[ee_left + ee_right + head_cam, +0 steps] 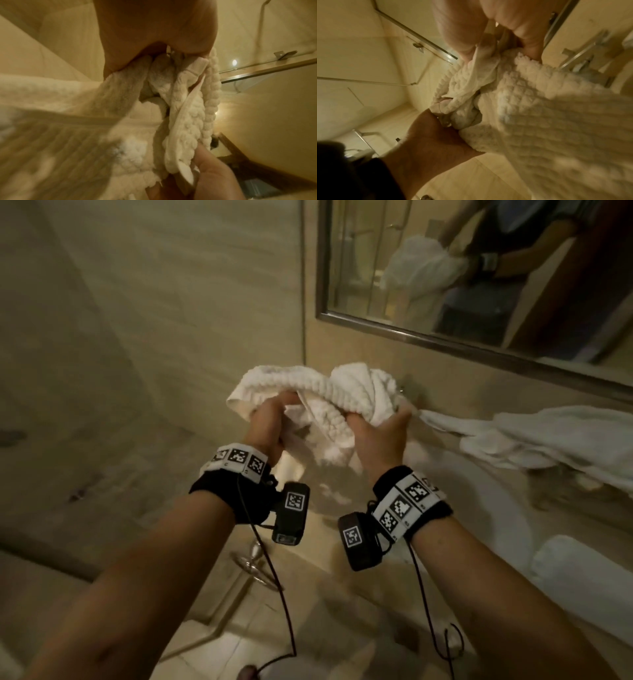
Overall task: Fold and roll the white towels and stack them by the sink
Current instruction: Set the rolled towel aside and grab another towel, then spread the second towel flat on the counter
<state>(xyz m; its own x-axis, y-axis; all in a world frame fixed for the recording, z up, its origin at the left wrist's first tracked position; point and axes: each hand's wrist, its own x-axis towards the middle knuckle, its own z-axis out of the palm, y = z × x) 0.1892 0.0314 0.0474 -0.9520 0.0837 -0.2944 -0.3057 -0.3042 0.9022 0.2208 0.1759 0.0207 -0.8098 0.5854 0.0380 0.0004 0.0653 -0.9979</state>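
A crumpled white towel (308, 402) hangs in the air above the sink (479, 508), bunched between a person's left hand (270, 422) and right hand (380, 436), each with fingers curled round a fistful of cloth; finding two corners and shaking it flat looks like the way to a clean fold. More towels (548, 440) lie heaped along the bench's far edge, a rolled one (582, 570) at its near right

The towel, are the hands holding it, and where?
Yes. Both the left hand and right hand grip the bunched white towel, one at each end.
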